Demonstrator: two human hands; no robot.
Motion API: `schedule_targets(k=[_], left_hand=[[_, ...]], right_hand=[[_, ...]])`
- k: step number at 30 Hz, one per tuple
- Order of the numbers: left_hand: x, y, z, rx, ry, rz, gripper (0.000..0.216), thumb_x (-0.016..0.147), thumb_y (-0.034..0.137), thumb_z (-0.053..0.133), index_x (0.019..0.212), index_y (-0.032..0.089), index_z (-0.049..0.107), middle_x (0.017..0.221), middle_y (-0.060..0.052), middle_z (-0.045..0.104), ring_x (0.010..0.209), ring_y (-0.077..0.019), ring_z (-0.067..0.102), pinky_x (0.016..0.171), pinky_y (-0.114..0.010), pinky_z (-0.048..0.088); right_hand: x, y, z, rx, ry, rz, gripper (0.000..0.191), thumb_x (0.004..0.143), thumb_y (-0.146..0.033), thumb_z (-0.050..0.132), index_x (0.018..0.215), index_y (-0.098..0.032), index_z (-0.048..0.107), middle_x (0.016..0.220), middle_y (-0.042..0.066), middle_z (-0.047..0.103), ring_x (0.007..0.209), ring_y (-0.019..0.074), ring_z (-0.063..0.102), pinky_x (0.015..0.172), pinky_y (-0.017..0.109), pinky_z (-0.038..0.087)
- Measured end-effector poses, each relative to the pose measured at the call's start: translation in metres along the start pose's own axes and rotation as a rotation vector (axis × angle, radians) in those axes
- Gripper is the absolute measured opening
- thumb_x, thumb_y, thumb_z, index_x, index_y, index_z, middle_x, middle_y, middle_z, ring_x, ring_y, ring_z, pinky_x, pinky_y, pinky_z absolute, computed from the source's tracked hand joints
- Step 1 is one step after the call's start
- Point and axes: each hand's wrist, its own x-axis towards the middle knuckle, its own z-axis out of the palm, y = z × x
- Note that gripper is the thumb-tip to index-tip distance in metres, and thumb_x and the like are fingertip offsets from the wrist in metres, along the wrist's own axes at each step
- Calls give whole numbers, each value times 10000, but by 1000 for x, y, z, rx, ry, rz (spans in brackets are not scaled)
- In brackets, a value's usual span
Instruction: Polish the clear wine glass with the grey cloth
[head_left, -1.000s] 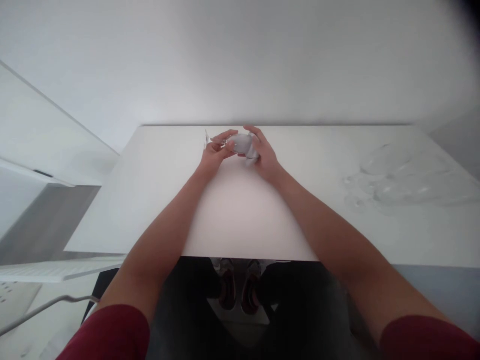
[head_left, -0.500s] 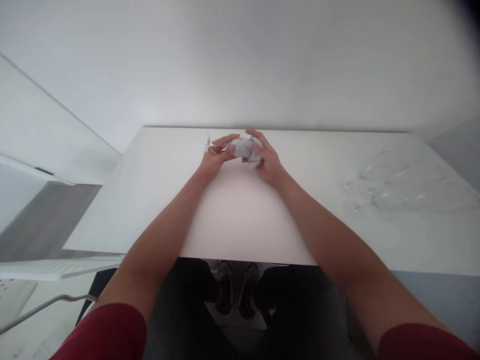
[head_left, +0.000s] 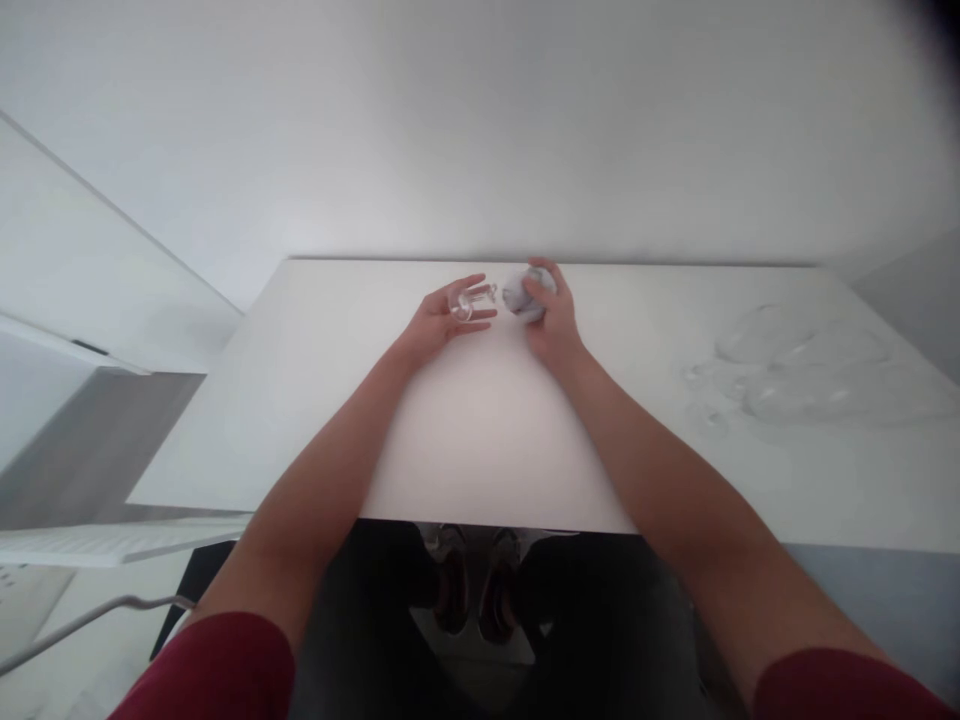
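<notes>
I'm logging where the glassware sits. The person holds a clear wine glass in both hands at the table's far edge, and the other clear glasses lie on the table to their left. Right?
Not quite. The head view shows the other clear glasses lying on the table to the person's right, not left. The left hand and right hand do hold the wine glass near the far edge.

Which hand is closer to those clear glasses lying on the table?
Right. The right hand is nearer the clear glasses; the left hand is farther off, beyond it.

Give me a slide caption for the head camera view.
Left hand holds a clear glass while right hand grips a cloth.
</notes>
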Motion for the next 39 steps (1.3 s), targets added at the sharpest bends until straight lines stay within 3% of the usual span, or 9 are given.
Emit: schedule_targets(k=[5, 9, 11, 15, 20, 28, 31, 34, 39], left_hand=[[-3, 8, -1, -137, -70, -225, 696, 943, 766, 583, 1333, 208, 730, 1315, -193, 761, 923, -296, 829, 767, -374, 673], [-10, 14, 4, -94, -223, -316, 606, 925, 628, 731, 1317, 167, 733, 1039, -151, 819, 603, -172, 732, 620, -317, 612], [-11, 15, 5, -61, -237, -301, 575, 921, 541, 782, 1346, 158, 720, 886, -95, 800, 526, -126, 663, 573, -279, 568], [-9, 14, 5, -67, -127, -194, 559, 945, 531, 758, 1385, 192, 699, 789, -32, 757, 534, -114, 656, 576, -258, 560], [-7, 9, 6, 16, -104, -174, 573, 911, 562, 782, 1339, 191, 696, 768, -28, 763, 530, -129, 678, 560, -256, 563], [-9, 12, 12, 56, -174, -221, 488, 857, 617, 809, 909, 140, 723, 596, -35, 695, 454, -139, 636, 478, -248, 536], [-8, 14, 14, 49, -116, -155, 475, 841, 608, 826, 833, 147, 711, 580, -19, 673, 425, -116, 593, 503, -263, 570], [-8, 14, 14, 14, -58, -143, 466, 847, 610, 816, 856, 150, 738, 565, 2, 644, 391, -95, 534, 502, -273, 581], [-12, 14, 7, 30, -292, -333, 468, 816, 583, 852, 883, 125, 787, 513, -10, 612, 357, -105, 498, 424, -275, 518]], right_hand=[[-4, -6, 0, -69, 48, -46, 475, 743, -458, 892, 1149, -365, 663, 943, -34, 695, 957, 195, 704, 762, 312, 606], [-13, -9, 6, -113, -21, -63, 441, 792, -523, 835, 1169, -362, 671, 1085, -6, 715, 1104, 244, 689, 878, 380, 618], [-8, -8, 4, -91, 4, -125, 451, 831, -576, 766, 1217, -371, 655, 1186, 2, 703, 1193, 247, 662, 927, 401, 611], [6, -2, -3, -46, 71, -173, 498, 796, -576, 737, 1235, -367, 635, 1231, 11, 703, 1237, 229, 644, 941, 408, 606], [-3, -1, 9, 57, -26, 20, 384, 725, -465, 792, 1046, -280, 691, 1061, 46, 778, 1145, 290, 706, 927, 439, 615], [-14, -7, 21, 68, -118, 167, 397, 818, -632, 709, 923, -250, 689, 964, 80, 792, 1118, 328, 726, 890, 489, 640], [-16, -10, 26, 82, -172, 188, 490, 856, -710, 659, 1003, -245, 705, 996, 87, 795, 1108, 322, 731, 866, 483, 646], [-18, -14, 26, 115, -141, 145, 595, 868, -788, 606, 1121, -259, 710, 1071, 80, 800, 1125, 315, 730, 860, 484, 646], [-14, -11, 18, 88, -133, 155, 608, 882, -819, 589, 1080, -262, 732, 1028, 68, 796, 1090, 312, 751, 788, 451, 651]])
